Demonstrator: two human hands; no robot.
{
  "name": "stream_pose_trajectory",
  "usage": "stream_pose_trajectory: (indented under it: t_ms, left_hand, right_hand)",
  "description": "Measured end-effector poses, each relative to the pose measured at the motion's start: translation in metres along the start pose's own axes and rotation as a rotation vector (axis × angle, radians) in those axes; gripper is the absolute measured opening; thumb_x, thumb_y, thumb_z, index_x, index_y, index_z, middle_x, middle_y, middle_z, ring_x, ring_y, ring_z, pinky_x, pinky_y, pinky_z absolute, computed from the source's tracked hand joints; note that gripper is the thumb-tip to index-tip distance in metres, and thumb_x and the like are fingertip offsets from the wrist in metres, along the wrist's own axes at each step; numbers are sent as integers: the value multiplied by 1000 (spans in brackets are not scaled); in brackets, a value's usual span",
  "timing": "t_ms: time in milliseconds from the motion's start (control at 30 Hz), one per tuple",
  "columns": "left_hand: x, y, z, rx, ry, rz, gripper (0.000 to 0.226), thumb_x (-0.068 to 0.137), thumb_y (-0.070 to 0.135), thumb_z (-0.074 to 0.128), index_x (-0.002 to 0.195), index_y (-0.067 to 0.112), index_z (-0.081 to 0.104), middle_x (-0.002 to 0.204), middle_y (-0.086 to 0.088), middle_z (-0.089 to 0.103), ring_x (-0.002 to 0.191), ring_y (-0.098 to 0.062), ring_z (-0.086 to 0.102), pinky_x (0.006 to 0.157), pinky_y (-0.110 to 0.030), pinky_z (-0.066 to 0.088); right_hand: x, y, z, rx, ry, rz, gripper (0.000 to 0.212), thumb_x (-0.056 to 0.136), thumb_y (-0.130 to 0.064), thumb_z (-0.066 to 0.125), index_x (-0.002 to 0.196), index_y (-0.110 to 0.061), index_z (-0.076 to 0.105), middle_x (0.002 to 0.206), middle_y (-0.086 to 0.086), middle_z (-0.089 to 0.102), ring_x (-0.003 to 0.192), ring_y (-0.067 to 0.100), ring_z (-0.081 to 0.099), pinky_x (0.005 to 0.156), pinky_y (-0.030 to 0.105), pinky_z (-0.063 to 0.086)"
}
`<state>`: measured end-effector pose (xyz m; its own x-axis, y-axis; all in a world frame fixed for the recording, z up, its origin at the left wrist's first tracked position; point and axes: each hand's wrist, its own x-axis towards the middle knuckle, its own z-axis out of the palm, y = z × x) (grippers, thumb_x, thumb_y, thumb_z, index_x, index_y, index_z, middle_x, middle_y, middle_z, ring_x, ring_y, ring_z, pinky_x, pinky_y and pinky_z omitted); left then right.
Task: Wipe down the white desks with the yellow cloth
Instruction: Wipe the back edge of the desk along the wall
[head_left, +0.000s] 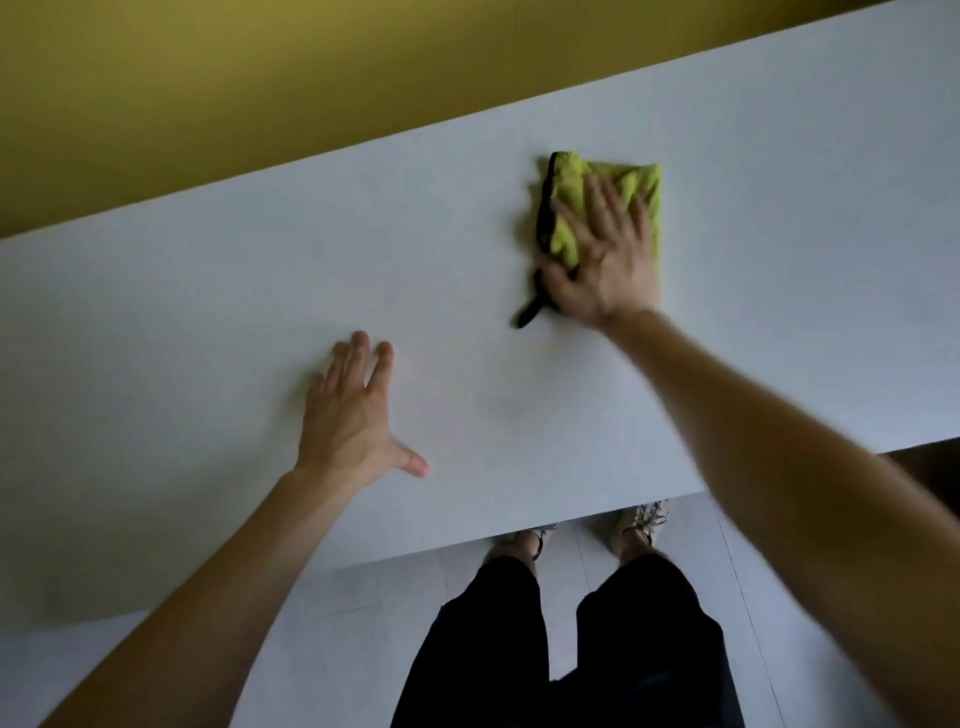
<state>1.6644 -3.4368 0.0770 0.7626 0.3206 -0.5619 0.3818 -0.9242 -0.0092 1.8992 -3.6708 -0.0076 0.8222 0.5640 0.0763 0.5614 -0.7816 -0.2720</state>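
My right hand (602, 260) presses flat, fingers straight, on the yellow cloth (608, 208), its long axis running near-to-far; my left hand (353, 410) rests spread on the white desk (208, 338).

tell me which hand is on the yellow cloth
The right hand, spread flat on the yellow cloth; the left hand is over bare white desk.

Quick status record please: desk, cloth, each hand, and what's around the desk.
surface: white desk, seen from above
cloth: yellow cloth, folded, dark edging, lying flat on the desk
right hand: right hand pressing on the cloth, fingers straight
left hand: left hand palm down at the desk, fingers spread, holding nothing
behind desk: yellow-olive wall
below: pale floor
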Motion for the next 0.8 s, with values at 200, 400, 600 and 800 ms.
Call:
stream_pose_trajectory:
  t_ms: [200, 400, 600, 800]
  left_hand:
    - [-3, 5, -3, 33, -37, -6, 173, 44, 81, 95, 173, 10, 5, 181, -20, -6, 168, -41, -2, 135, -56, 18]
    - [-6, 51, -25, 45, -80, 129, 147, 65, 54, 101, 173, 13, 11, 182, -14, -4, 169, -32, 3, 133, -46, 23]
    - [-1, 110, -43, -5, 24, 434, 110, 83, 42, 92, 171, 24, 29, 182, -4, 12, 167, -25, 17, 131, -46, 27]
    - [24, 157, -46, -223, 377, 606, 45, 92, 21, 80, 136, 16, 69, 144, -3, 61, 132, -28, 63, 108, -46, 56]
  right_hand:
    - [-121, -119, 5, 26, -290, -531, 85, 94, -61, 49, 171, -30, 31, 182, 12, 8, 169, 29, 4, 136, 56, 2]
    - [-120, 99, -55, -60, -108, 31, 79, 99, -63, 54, 170, -33, 34, 179, 12, 24, 167, 33, 20, 133, 59, 16]
    - [-131, 59, -49, -39, 25, 338, 81, 95, -63, 57, 168, -32, 39, 178, 18, 23, 166, 37, 18, 134, 60, 11]
    - [-199, -36, -30, 88, -222, -186, 89, 94, -57, 61, 172, -31, 28, 182, 12, 9, 169, 29, 3, 136, 56, 5]
